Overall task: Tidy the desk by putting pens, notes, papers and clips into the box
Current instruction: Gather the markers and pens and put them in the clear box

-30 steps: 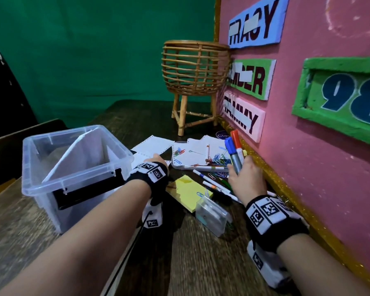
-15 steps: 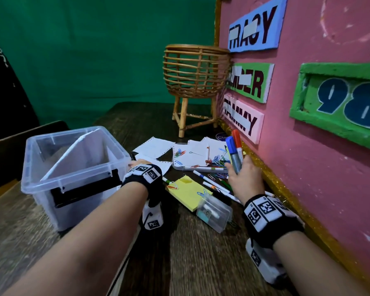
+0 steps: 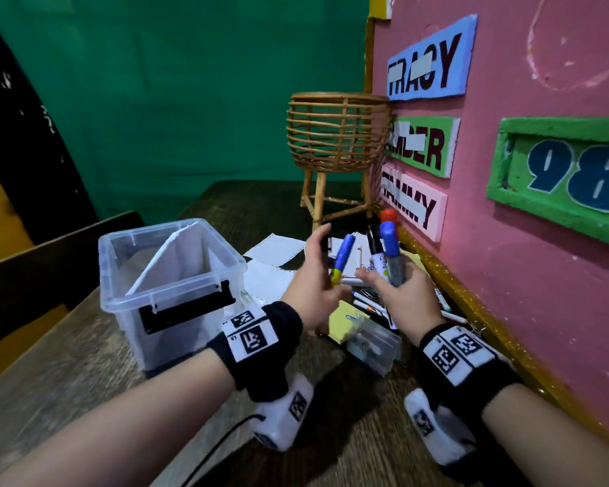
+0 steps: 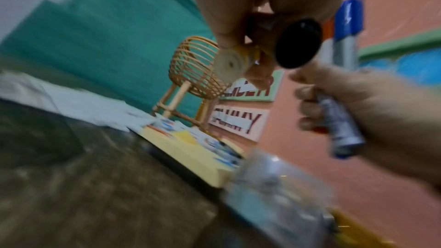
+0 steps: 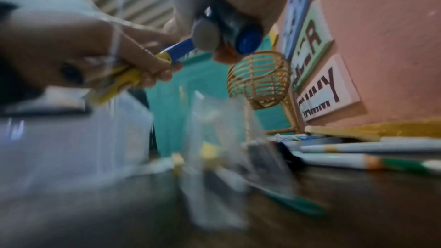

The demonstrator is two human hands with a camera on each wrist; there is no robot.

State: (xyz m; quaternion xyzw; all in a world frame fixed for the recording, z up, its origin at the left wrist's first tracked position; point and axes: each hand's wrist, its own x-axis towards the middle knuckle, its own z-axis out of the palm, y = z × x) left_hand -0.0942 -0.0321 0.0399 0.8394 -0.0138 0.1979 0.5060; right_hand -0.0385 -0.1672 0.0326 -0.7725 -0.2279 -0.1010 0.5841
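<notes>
My left hand is raised above the desk and grips a yellow marker with a blue cap; its round end faces the left wrist camera. Close on its right, my right hand holds a blue-capped marker and a red-capped marker upright. A black-capped marker stands between the hands; which hand holds it I cannot tell. The clear plastic box sits to the left with a white sheet leaning inside. Pens, yellow sticky notes, papers and clips lie under the hands.
A small clear plastic case lies in front of the notes. A rattan basket stand is at the desk's far end. The pink board with name signs walls off the right side. A dark chair back is left of the box.
My left hand lifted off the desk beside the box with a yellow, blue-capped marker and moved right, up to my right hand. The right hand kept its markers and stayed roughly in place.
</notes>
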